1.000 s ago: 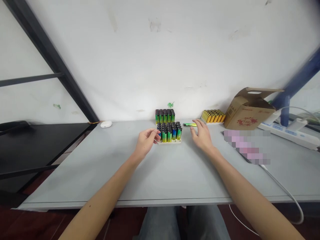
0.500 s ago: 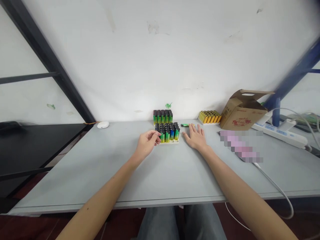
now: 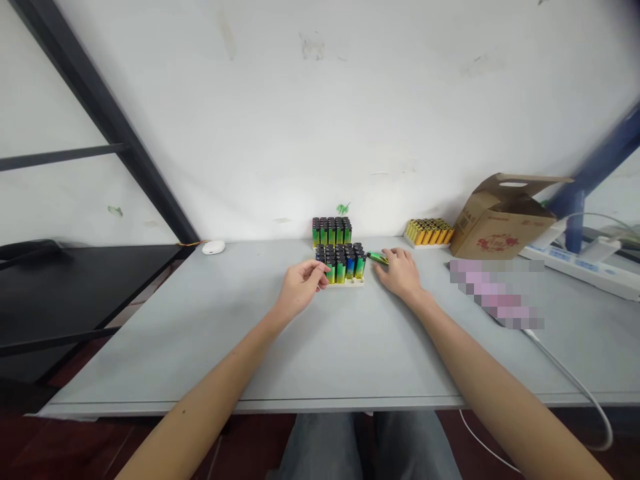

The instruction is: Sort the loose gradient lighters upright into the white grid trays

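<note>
A white tray (image 3: 356, 283) holds several upright batteries (image 3: 341, 270), mostly green and yellow with black tops, one of them blue. At its front left corner is my left hand (image 3: 303, 283), thumb and fingers pinched together against the nearest batteries. What is between those fingertips, if anything, is hidden. To the right of the tray, my right hand (image 3: 401, 275) has its fingers over a loose green battery (image 3: 377, 257), black end pointing left, thumb on the near side. Bare holes show along the tray's front right edge.
Behind stands a second block of green batteries (image 3: 332, 231) by the wall. Yellow batteries (image 3: 430, 232) in a tray sit beside an open cardboard box (image 3: 493, 230). Further right lie a blurred pink item (image 3: 493, 293) with a white cable and a power strip (image 3: 583, 267). A white case (image 3: 213, 247) is at left.
The right hand has drawn its fingers in around the loose battery, which is now tilted. The left hand stays by the tray's corner. The whole view has shifted slightly.
</note>
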Motion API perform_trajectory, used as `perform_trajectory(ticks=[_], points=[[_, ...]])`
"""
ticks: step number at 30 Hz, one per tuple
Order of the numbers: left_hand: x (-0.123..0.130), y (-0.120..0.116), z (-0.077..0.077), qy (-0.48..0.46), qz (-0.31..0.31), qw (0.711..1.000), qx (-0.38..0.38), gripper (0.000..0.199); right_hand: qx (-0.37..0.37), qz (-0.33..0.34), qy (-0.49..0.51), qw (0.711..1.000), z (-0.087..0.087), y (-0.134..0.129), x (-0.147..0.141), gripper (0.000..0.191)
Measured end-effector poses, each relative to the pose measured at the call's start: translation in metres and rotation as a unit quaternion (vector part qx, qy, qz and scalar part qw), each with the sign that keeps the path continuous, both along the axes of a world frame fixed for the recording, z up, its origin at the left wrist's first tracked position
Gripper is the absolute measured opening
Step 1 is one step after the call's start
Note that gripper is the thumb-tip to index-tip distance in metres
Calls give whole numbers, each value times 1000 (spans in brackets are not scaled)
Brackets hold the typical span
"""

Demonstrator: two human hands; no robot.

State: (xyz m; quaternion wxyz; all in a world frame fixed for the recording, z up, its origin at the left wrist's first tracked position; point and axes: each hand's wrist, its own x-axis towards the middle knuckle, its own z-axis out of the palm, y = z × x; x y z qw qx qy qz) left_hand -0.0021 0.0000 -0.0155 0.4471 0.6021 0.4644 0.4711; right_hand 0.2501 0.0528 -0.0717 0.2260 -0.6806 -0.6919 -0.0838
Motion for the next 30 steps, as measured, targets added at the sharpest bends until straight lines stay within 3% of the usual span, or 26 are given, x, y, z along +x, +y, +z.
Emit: perform_trajectory(ticks=[6,8,10,12,15,18,20,23,30], points=[[0,2,-6,9,-10,1000,0,18,-14,23,42,999,1,0,1,28],[0,2,-6,11,-10,1000,2,19,-18,13,118,993,3,2,3,24],[0,2,-5,13,-7,1000,1,20,-11,10,247,969,8,4,4,24],[0,1,-3,16,-6,1000,0,20,2,29,409,912,15,4,4,28],[0,0,-2,19,-9,1000,0,20,-31,75,634,769,30,-1,0,25],[1,-2,-1,26,-15,1000,1,20,-121,138,757,627,47,-14,-7,14],[1,-2,-2,30,-17,999,0,20,-163,179,790,563,57,-25,-11,12],[1,-2,-2,34,-18,999,1,20,-184,215,802,525,68,-38,-15,13],[1,0,-6,56,-43,997,-18,20,-223,267,792,501,70,-47,-22,28]])
